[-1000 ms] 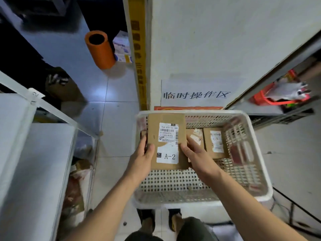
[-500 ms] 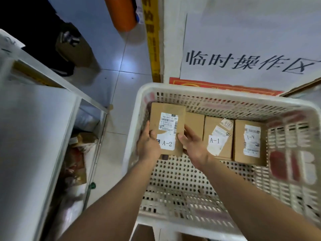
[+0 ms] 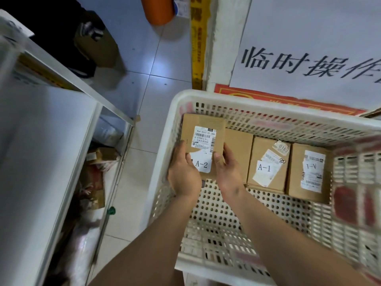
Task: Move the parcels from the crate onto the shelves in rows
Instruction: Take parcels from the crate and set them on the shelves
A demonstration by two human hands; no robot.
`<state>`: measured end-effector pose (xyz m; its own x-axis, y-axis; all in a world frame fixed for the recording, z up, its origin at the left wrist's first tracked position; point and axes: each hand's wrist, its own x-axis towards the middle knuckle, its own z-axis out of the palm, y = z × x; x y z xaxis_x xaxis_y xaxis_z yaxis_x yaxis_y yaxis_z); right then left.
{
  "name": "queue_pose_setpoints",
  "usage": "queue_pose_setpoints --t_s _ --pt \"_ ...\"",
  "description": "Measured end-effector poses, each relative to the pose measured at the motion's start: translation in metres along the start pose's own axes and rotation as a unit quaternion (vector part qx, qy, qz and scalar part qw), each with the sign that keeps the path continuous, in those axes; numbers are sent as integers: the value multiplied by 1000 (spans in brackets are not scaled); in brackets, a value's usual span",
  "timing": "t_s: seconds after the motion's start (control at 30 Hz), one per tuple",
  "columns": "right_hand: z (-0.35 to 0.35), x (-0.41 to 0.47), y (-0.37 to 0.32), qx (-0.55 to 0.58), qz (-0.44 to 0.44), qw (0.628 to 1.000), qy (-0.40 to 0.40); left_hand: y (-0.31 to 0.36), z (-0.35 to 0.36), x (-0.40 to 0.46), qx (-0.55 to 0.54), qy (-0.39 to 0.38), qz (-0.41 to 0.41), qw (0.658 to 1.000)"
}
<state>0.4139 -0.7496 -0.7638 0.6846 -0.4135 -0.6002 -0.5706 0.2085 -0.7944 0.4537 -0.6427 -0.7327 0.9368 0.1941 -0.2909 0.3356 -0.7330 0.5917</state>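
A brown cardboard parcel labelled A-2 (image 3: 203,129) is at the back left corner of the white perforated crate (image 3: 206,98). My left hand (image 3: 183,174) grips its left edge and my right hand (image 3: 226,172) grips its right edge. To its right in the crate lie a plain brown parcel (image 3: 239,147), a parcel labelled A-1 (image 3: 268,164) and another labelled parcel (image 3: 309,174), side by side along the back wall. The white shelf (image 3: 41,151) stands to the left of the crate.
An orange cylinder (image 3: 158,11) stands on the tiled floor at the top. A yellow-striped pillar edge (image 3: 198,42) and a white sign with black characters (image 3: 309,65) are behind the crate. Bags and packets (image 3: 94,176) sit on a lower shelf level at left.
Both hands and the A-2 parcel have gone down and back into the crate's back left corner. My view has tilted closer to the crate.
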Motion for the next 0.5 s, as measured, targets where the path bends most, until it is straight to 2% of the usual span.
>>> queue_pose_setpoints --t_s 0.17,0.33,0.5 --pt "-9 -13 -22 -51 21 998 -12 -6 -19 -4 -38 -86 0 996" --pt "-21 -41 -69 -145 47 987 -46 11 -62 -22 -48 -91 29 994" --pt "-39 -91 -113 -209 -46 969 -124 27 -124 -49 -91 -96 35 991"
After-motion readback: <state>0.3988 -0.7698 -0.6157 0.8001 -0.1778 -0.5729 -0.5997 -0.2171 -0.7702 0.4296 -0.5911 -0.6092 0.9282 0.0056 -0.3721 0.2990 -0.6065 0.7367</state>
